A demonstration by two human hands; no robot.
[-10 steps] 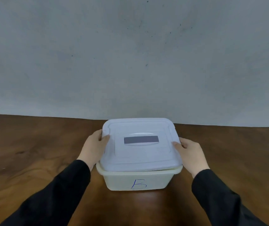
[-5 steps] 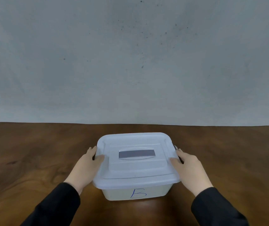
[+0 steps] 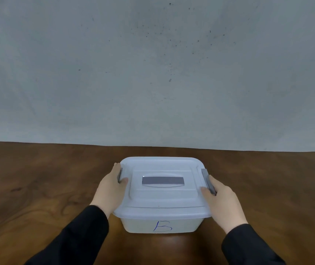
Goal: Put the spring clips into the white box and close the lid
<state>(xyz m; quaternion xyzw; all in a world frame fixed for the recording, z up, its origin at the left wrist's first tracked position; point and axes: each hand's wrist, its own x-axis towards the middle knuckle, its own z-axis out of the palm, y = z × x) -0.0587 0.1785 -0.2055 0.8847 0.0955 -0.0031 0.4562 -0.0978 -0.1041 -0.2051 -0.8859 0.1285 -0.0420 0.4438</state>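
Note:
The white box (image 3: 161, 225), marked with a blue letter B on its front, stands on the brown wooden table (image 3: 38, 188). Its pale translucent lid (image 3: 162, 199) with a grey handle strip (image 3: 163, 181) lies flat on top. My left hand (image 3: 111, 188) holds the grey latch (image 3: 119, 175) on the left side, thumb on the lid. My right hand (image 3: 222, 201) holds the grey latch (image 3: 208, 181) on the right side. No spring clips are visible; the box's inside is hidden.
A plain grey wall (image 3: 152, 73) rises behind the table's far edge. Bare wood surrounds the box on the left, right and front. Black sleeves cover both forearms.
The lid went from tilted above the box rim to lying flat on it. Both hands shifted from the lid's edges to the grey side latches, which now show.

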